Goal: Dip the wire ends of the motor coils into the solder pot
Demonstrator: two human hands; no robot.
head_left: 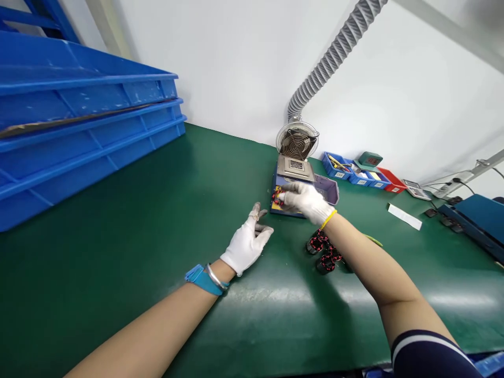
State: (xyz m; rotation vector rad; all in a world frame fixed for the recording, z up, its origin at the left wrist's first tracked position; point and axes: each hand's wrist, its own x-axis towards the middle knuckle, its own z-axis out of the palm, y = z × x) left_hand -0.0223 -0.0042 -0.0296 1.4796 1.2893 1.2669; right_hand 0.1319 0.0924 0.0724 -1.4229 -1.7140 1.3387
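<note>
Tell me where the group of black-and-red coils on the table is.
In the head view, the black-and-red coils are right of centre on the green table, below the right hand and partly hidden by its forearm.

Plain white wall [228, 63] behind green bench [149, 210]. Pale post [108, 26] at upper left, beside blue frame [31, 21]. Gray ribbed duct [334, 58] slanting down before wall. Bright light, glare [275, 295] across bench's near part.

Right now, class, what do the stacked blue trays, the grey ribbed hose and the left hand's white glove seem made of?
Trays: probably plastic, slightly glossy; scuffed, moulded ribs.
Hose: perhaps flexible plastic, dull sheen; folded ridges.
Left glove: likely matte fabric; soft creases.
</note>
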